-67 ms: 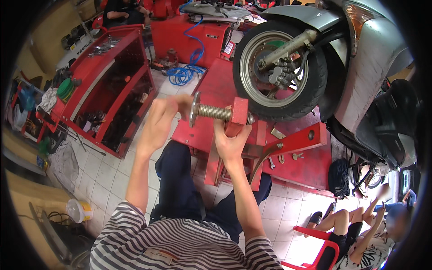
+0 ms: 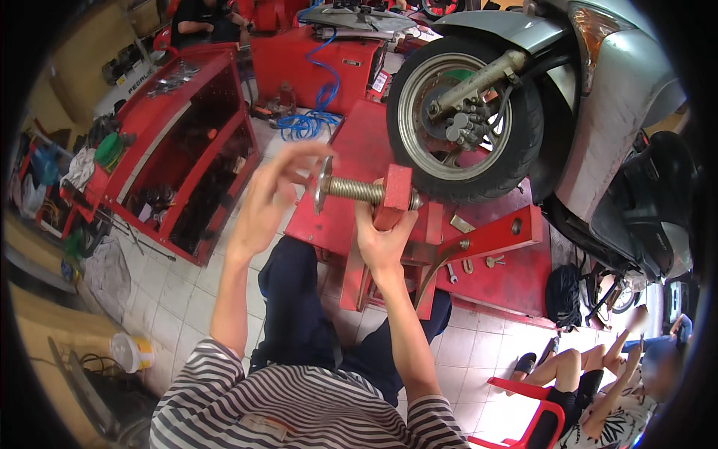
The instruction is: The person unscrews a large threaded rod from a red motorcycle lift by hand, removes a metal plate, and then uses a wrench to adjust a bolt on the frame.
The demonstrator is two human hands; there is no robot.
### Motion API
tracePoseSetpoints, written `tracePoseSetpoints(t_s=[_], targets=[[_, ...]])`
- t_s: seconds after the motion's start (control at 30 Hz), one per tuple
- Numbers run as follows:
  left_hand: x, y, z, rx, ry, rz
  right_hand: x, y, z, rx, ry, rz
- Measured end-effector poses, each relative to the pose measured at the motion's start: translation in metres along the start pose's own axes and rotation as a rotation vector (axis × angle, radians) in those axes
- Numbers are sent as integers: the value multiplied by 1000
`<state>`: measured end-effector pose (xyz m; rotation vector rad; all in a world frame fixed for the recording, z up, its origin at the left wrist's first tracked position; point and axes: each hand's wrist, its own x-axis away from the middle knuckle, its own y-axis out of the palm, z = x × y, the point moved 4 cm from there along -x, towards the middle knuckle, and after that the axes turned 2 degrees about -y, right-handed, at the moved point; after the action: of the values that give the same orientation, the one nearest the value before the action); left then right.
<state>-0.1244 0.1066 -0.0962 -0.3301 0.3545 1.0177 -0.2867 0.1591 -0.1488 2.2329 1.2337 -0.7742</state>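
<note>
A thick threaded screw (image 2: 355, 188) runs crosswise through a red metal bracket (image 2: 397, 196), its pointed end beside the tyre. At its left end sits a round metal disc (image 2: 323, 185). My right hand (image 2: 384, 241) is wrapped round the bracket just under the screw. My left hand (image 2: 263, 198) is by the disc with fingers stretched and apart, the upper ones reaching to its rim; I cannot tell whether they touch. Beyond the bracket stands the front wheel (image 2: 465, 120) of a silver scooter (image 2: 628, 97), with a brake caliper on it.
The scooter rests on a red platform (image 2: 493, 288) with a wrench (image 2: 452, 274) and small metal parts. A red tool cart (image 2: 168, 127) stands left, and a blue hose (image 2: 307, 125) lies coiled ahead. A seated person (image 2: 598, 396) is at lower right, another (image 2: 206, 22) at upper left.
The fingers of my left hand have spread and lifted slightly at the disc. My right hand keeps its hold on the bracket.
</note>
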Motion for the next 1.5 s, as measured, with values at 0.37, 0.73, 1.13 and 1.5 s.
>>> tracePoseSetpoints(t_s=[0.37,0.73,1.13,1.5], targets=[[3,5,11,-13,-19,61,0,2,0,-8,0,23],[5,-1,1,214,236,85,10,-2,10,-4,-7,-130],[6,4,10,-95,281,-26,7,-2,4,12,-12,-112],[8,-5,-2,-105,165,-144,10,-3,-3,23,13,-105]])
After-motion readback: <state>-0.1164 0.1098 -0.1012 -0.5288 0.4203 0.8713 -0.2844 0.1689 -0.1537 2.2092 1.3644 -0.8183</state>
